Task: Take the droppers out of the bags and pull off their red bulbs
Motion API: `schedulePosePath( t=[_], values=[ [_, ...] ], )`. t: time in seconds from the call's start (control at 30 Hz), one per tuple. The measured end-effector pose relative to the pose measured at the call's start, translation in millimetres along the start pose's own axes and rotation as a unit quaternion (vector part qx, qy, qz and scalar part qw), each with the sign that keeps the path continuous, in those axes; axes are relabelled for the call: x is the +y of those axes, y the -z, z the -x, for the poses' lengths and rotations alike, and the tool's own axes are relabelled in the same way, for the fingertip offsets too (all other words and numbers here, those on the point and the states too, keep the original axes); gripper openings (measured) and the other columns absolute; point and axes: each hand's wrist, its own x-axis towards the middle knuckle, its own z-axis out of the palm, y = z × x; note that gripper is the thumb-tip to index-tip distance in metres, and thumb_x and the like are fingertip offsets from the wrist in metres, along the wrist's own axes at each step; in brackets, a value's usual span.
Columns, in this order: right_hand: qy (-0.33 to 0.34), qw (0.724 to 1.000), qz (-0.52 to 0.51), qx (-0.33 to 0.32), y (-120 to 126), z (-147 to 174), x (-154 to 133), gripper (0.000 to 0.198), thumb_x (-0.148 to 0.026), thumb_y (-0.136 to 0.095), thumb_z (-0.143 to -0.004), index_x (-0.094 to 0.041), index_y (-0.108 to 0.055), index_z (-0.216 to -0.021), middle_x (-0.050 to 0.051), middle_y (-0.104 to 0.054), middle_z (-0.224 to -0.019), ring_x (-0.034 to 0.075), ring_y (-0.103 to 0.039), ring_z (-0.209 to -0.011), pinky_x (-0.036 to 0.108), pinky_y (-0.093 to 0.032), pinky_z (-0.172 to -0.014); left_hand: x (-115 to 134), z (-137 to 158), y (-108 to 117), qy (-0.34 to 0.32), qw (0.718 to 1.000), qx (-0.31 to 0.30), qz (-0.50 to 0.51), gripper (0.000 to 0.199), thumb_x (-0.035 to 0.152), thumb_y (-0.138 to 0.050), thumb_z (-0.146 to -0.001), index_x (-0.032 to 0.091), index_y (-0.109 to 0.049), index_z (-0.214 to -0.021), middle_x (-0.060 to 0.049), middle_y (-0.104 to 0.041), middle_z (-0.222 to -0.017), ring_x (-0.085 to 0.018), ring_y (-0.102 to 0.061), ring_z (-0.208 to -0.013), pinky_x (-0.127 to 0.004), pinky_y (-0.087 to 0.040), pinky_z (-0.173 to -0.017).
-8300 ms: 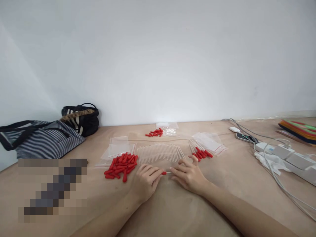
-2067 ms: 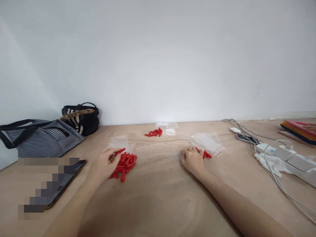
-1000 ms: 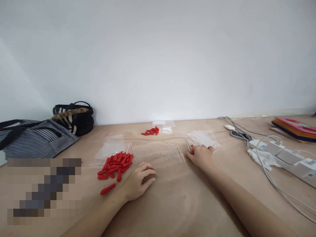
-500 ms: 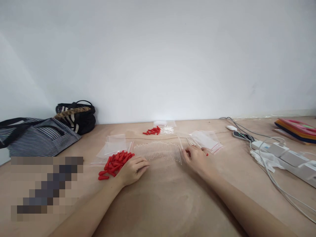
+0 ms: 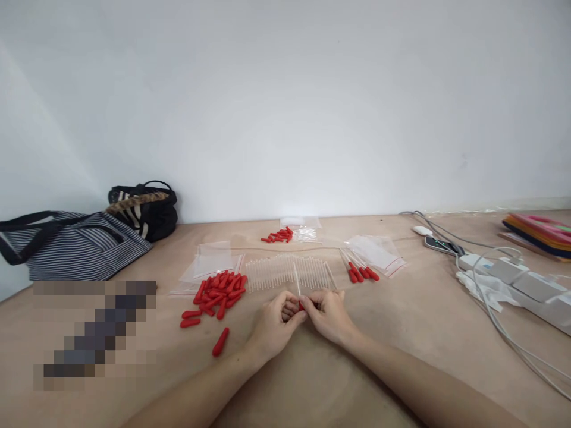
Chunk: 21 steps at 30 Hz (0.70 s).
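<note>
In the middle, my left hand (image 5: 277, 324) and my right hand (image 5: 331, 314) meet, fingers pinched together. A red rubber bulb (image 5: 301, 306) shows between their fingertips, mostly covered. Out of it a thin glass dropper tube (image 5: 296, 278) points away toward the wall. Just beyond my hands lies a row of clear glass tubes (image 5: 270, 273), side by side. A pile of red bulbs (image 5: 217, 288) is to the left, and a loose red bulb (image 5: 220, 342) lies nearer to me. Right of the row are several droppers (image 5: 358, 272) with red bulbs on their ends.
Clear zip bags (image 5: 375, 252) lie beside the droppers and behind the bulb pile. Smaller red bulbs (image 5: 280, 235) and small tubes (image 5: 306, 234) sit farther back. A striped bag (image 5: 84, 244) stands left; a power strip (image 5: 520, 276) with cables is at right.
My left hand has left the bulb pile and my right hand the tube row's right end; they have come together with a tube and bulb. A single bulb now lies apart from the pile.
</note>
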Motion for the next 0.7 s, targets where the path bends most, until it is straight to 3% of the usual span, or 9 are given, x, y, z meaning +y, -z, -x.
schedulePosePath(
  t=[0.1, 0.17, 0.23, 0.3, 0.4, 0.53, 0.63, 0.7],
  values=[
    [0.041, 0.998, 0.024, 0.027, -0.3, 2.0, 1.9, 0.044, -0.031, -0.033, -0.088, -0.018, -0.055, -0.052, -0.005, -0.054, -0.049, 0.011, -0.048, -0.060, 0.027, -0.021, -0.065, -2.6, -1.2, 2.6, -0.014, 1.000, 0.014, -0.018, 0.008, 0.020, -0.053, -0.072, 0.017, -0.050, -0.079, 0.002, -0.057, -0.064, -0.011, -0.056, -0.058, -0.021, -0.047, -0.053],
    [0.071, 0.991, 0.060, 0.101, 1.6, 2.8, 7.1, 0.036, -0.032, -0.038, -0.087, -0.019, -0.058, -0.060, -0.003, -0.057, -0.057, 0.012, -0.048, -0.063, 0.029, -0.021, -0.067, -3.1, -1.1, 7.2, -0.037, 0.997, 0.029, -0.056, 0.009, 0.016, -0.050, -0.073, 0.017, -0.050, -0.082, 0.002, -0.056, -0.065, -0.010, -0.055, -0.058, -0.021, -0.046, -0.052],
    [0.111, 0.968, 0.115, 0.192, 5.5, 2.7, 14.5, 0.027, -0.037, -0.045, -0.084, -0.019, -0.061, -0.072, 0.001, -0.060, -0.070, 0.014, -0.050, -0.071, 0.030, -0.022, -0.072, -3.6, -1.3, 13.2, -0.065, 0.992, 0.047, -0.101, 0.007, 0.014, -0.048, -0.074, 0.017, -0.051, -0.080, 0.001, -0.055, -0.069, -0.011, -0.054, -0.060, -0.022, -0.045, -0.053],
    [0.177, 0.941, 0.168, 0.235, 10.1, 1.2, 22.0, 0.025, -0.041, -0.049, -0.082, -0.021, -0.062, -0.087, 0.004, -0.062, -0.086, 0.017, -0.050, -0.082, 0.033, -0.020, -0.079, -4.9, -1.8, 19.2, -0.090, 0.987, 0.050, -0.125, 0.007, 0.015, -0.047, -0.076, 0.017, -0.053, -0.078, 0.000, -0.056, -0.073, -0.011, -0.055, -0.064, -0.023, -0.046, -0.056],
    [0.270, 0.919, 0.201, 0.207, 13.3, -3.4, 29.2, 0.028, -0.042, -0.050, -0.082, -0.028, -0.057, -0.105, 0.003, -0.061, -0.101, 0.019, -0.048, -0.095, 0.037, -0.013, -0.088, -9.5, -2.7, 24.9, -0.110, 0.986, 0.029, -0.119, 0.008, 0.017, -0.045, -0.080, 0.017, -0.054, -0.081, -0.001, -0.057, -0.078, -0.012, -0.056, -0.070, -0.025, -0.047, -0.062],
    [0.308, 0.914, 0.195, 0.177, 7.5, -11.5, 32.3, 0.019, -0.032, -0.046, -0.087, -0.030, -0.060, -0.099, -0.002, -0.065, -0.079, 0.014, -0.050, -0.088, 0.039, -0.006, -0.091, -14.9, -3.3, 26.7, -0.116, 0.986, 0.022, -0.114, 0.009, 0.018, -0.045, -0.081, 0.017, -0.053, -0.084, -0.001, -0.058, -0.081, -0.014, -0.057, -0.074, -0.026, -0.048, -0.066],
    [0.325, 0.912, 0.193, 0.158, 1.7, -13.9, 34.6, 0.019, -0.026, -0.043, -0.087, -0.027, -0.062, -0.092, -0.003, -0.061, -0.067, 0.011, -0.048, -0.076, 0.037, -0.009, -0.089, -10.1, -3.2, 27.6, -0.117, 0.985, 0.019, -0.127, 0.017, 0.019, -0.047, -0.080, 0.018, -0.055, -0.095, -0.003, -0.060, -0.089, -0.014, -0.057, -0.077, -0.026, -0.047, -0.066],
    [0.333, 0.911, 0.191, 0.151, -0.4, -12.8, 36.3, 0.019, -0.024, -0.043, -0.086, -0.025, -0.062, -0.088, -0.003, -0.059, -0.063, 0.011, -0.046, -0.072, 0.037, -0.011, -0.087, -3.4, -2.9, 28.6, -0.124, 0.980, 0.001, -0.155, 0.017, 0.020, -0.049, -0.079, 0.019, -0.059, -0.092, -0.003, -0.061, -0.088, -0.014, -0.057, -0.075, -0.026, -0.047, -0.066]
  ],
)
